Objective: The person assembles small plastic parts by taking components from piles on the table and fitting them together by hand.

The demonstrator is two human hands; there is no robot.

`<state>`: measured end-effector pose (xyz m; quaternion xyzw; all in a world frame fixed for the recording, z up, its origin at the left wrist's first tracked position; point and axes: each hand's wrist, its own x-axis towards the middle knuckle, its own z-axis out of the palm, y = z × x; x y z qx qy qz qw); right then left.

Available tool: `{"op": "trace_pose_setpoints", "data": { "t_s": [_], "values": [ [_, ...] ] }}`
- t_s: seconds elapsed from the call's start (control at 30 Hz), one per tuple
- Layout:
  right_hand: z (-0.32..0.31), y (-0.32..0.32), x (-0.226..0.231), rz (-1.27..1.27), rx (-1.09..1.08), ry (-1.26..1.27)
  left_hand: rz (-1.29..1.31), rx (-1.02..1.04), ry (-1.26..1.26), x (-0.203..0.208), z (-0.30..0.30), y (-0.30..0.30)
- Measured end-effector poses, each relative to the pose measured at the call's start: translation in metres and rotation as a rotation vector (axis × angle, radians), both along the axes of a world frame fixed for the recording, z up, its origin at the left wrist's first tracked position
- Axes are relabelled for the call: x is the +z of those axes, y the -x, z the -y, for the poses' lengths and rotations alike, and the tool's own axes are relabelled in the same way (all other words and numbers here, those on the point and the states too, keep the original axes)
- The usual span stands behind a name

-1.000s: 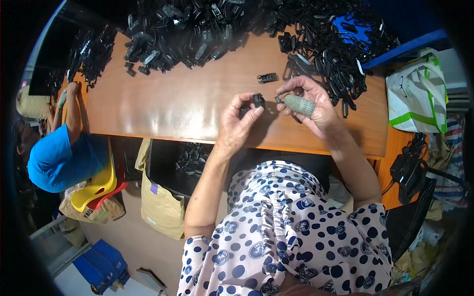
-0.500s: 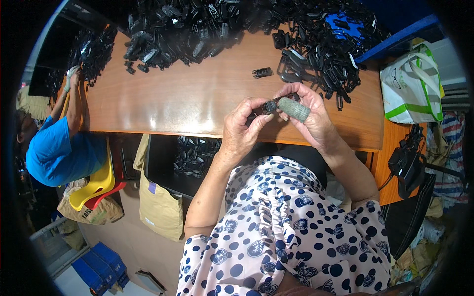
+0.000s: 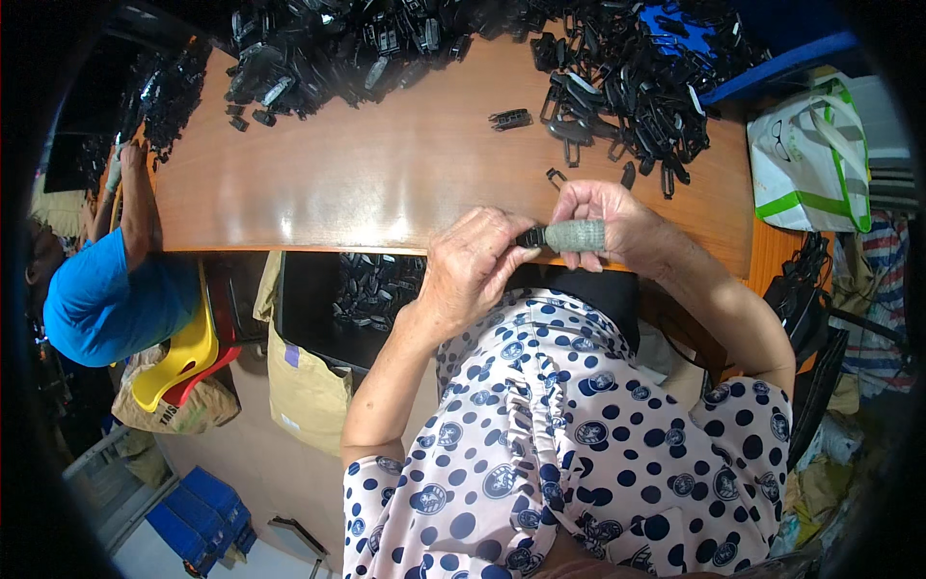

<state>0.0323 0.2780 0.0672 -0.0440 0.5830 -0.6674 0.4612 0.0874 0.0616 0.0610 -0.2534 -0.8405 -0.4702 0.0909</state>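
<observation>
A small black plastic part (image 3: pixel 531 237) sits between my hands, above the near edge of the table. My left hand (image 3: pixel 473 259) is closed and pinches it at its left end between thumb and fingers. At its other end, my right hand (image 3: pixel 617 227) presses on it with the thumb, fingers curled behind. A grey-green knitted finger cover (image 3: pixel 576 236) sheathes that right thumb. My fingers hide most of the part, so its full shape cannot be made out. Just beyond my right hand lie a black loop-shaped piece (image 3: pixel 556 179) and a dark oval piece (image 3: pixel 629 175).
Black plastic pieces form a large heap (image 3: pixel 347 48) at the back and another (image 3: pixel 627 106) at the back right. One loose piece (image 3: pixel 510 119) lies between. Below the table's left side is a black bin (image 3: pixel 309 318). A co-worker in blue (image 3: pixel 121 299) works at far left.
Both hands have come slightly nearer to me with the black part. My right forearm has swung outward, and the covered thumb now lies level. A loop-shaped piece now shows beyond my right hand.
</observation>
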Motion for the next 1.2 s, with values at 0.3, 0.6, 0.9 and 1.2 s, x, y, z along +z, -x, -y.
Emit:
{"op": "trace_pose_setpoints", "data": {
  "t_s": [0.3, 0.6, 0.9, 1.2],
  "values": [
    [0.016, -0.008, -0.005, 0.301, -0.148, 0.222, 0.595, 0.116, -0.600, -0.011, -0.010, -0.007],
    [0.019, -0.023, -0.030, 0.305, 0.081, 0.532, 0.846, -0.055, -0.912, -0.022, -0.007, 0.005],
    [0.021, -0.015, -0.025, 0.346, -0.190, 0.399, 1.067, -0.114, -0.954, -0.026, -0.014, 0.032],
    [-0.006, 0.009, -0.031, -1.282, 0.116, -0.897, 0.061, 0.125, 0.574, -0.023, -0.011, 0.122]
  ]
}}
